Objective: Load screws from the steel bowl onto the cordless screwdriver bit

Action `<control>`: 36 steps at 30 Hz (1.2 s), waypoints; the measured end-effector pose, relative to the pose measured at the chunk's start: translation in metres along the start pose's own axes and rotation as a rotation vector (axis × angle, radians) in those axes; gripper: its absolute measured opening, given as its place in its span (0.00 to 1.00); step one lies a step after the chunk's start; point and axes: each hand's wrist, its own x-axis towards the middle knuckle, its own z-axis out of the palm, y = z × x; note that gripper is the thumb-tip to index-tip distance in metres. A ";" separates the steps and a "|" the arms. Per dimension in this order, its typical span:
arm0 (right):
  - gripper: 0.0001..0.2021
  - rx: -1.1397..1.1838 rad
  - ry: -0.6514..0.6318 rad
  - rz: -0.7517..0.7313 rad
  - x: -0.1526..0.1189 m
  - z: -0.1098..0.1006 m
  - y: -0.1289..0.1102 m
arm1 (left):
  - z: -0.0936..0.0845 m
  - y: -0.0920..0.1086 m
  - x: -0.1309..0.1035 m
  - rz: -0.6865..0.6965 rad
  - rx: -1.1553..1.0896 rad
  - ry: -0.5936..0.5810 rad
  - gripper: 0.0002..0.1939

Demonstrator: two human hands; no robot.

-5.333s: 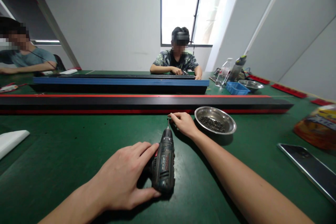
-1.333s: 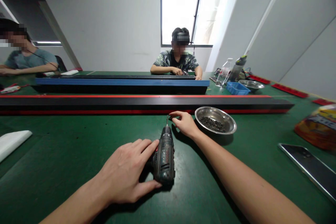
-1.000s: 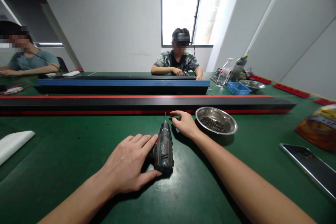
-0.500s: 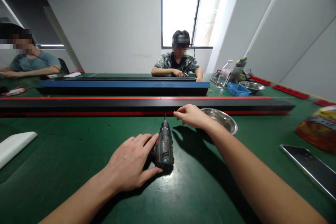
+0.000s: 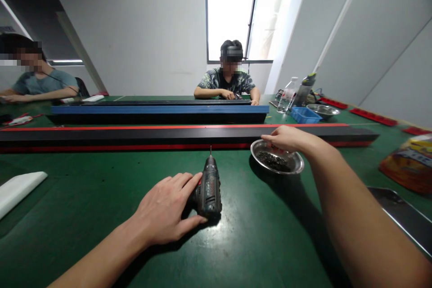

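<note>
A black cordless drill point(image 5: 209, 191) lies on its side on the green table, its thin bit pointing away from me. My left hand point(image 5: 170, 204) grips it from the left, fingers on the upper body and thumb at the rear end. My right hand point(image 5: 285, 138) is over a shallow steel bowl point(image 5: 294, 168), its fingertips dipping inside the far rim. The fingers look loosely bent and apart, with nothing visible between them. Small dark pieces point(image 5: 272, 160), seemingly screws, cover the bowl's bottom. Just beyond the bit runs a long black bar with red edges point(image 5: 162, 135).
Behind stands a long blue-and-black bar point(image 5: 158, 109). A phone point(image 5: 401, 209) and an orange bag point(image 5: 410, 166) are at right, a white block point(image 5: 20, 191) at left. A blue tray point(image 5: 305, 115) and bottle point(image 5: 288, 95) stand far right. Two people sit across the table.
My right hand has moved right, from beside the drill bit to the bowl, and its fingers now reach in. The left hand and drill have stayed nearly still.
</note>
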 end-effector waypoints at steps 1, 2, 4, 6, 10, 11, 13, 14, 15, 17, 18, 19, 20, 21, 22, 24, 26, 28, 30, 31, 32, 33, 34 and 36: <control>0.22 0.004 0.002 -0.005 0.001 0.001 0.001 | 0.000 0.000 0.000 -0.004 -0.005 0.000 0.41; 0.22 0.007 0.004 -0.015 0.001 0.001 0.001 | 0.000 0.000 0.000 -0.007 -0.009 0.000 0.41; 0.22 0.003 -0.003 -0.020 0.002 0.002 0.001 | 0.001 -0.001 -0.001 -0.010 -0.016 -0.001 0.41; 0.20 -0.030 -0.041 0.017 0.001 0.004 0.000 | 0.004 -0.003 -0.002 -0.006 -0.022 -0.002 0.42; 0.11 -0.135 -0.162 0.100 -0.004 0.012 -0.008 | 0.006 -0.004 -0.006 0.005 -0.047 -0.016 0.45; 0.09 -0.166 -0.177 0.110 -0.005 0.015 -0.011 | 0.006 -0.004 -0.007 0.004 -0.053 -0.023 0.45; 0.06 -0.225 -0.188 0.124 -0.007 0.021 -0.016 | 0.005 -0.004 -0.008 0.002 -0.063 -0.031 0.46; 0.05 -0.245 -0.187 0.125 -0.008 0.024 -0.017 | 0.004 -0.003 -0.009 0.005 -0.069 -0.035 0.46; 0.04 -0.257 -0.185 0.126 -0.008 0.025 -0.019 | 0.003 -0.002 -0.009 0.008 -0.075 -0.037 0.46; 0.02 -0.260 -0.178 0.124 -0.006 0.027 -0.019 | 0.001 0.000 -0.008 0.017 -0.087 -0.042 0.45; 0.02 -0.256 -0.174 0.124 -0.005 0.026 -0.017 | 0.001 0.001 -0.008 0.020 -0.092 -0.045 0.45; 0.03 -0.254 -0.169 0.123 -0.003 0.026 -0.015 | 0.000 0.001 -0.008 0.021 -0.095 -0.047 0.45; 0.04 -0.254 -0.160 0.124 -0.001 0.026 -0.013 | 0.000 0.002 -0.008 0.023 -0.096 -0.049 0.45; 0.04 -0.255 -0.146 0.123 0.002 0.026 -0.010 | -0.001 0.003 -0.008 0.028 -0.097 -0.052 0.45; 0.03 -0.257 -0.130 0.121 0.004 0.027 -0.008 | -0.001 0.003 -0.008 0.032 -0.096 -0.055 0.45; 0.02 -0.254 -0.109 0.118 0.007 0.030 -0.005 | -0.001 0.003 -0.008 0.038 -0.093 -0.060 0.46; 0.01 -0.242 -0.115 0.118 0.007 0.032 -0.004 | -0.001 0.003 -0.008 0.041 -0.091 -0.065 0.45; 0.01 -0.227 -0.132 0.116 0.006 0.031 -0.005 | 0.000 0.003 -0.008 0.041 -0.091 -0.066 0.45; 0.02 -0.224 -0.131 0.114 0.003 0.028 -0.008 | 0.000 0.003 -0.009 0.045 -0.090 -0.066 0.45; 0.02 -0.227 -0.124 0.115 0.002 0.026 -0.009 | 0.000 0.003 -0.009 0.045 -0.089 -0.065 0.45; 0.03 -0.233 -0.114 0.115 0.001 0.023 -0.010 | 0.000 0.003 -0.009 0.045 -0.087 -0.065 0.45; 0.04 -0.239 -0.102 0.113 0.001 0.020 -0.011 | 0.000 0.003 -0.009 0.044 -0.086 -0.065 0.46; 0.05 -0.245 -0.092 0.110 0.000 0.018 -0.012 | 0.000 0.003 -0.009 0.042 -0.086 -0.066 0.46; 0.07 -0.251 -0.083 0.094 0.000 0.015 -0.013 | 0.000 0.003 -0.009 0.037 -0.087 -0.069 0.45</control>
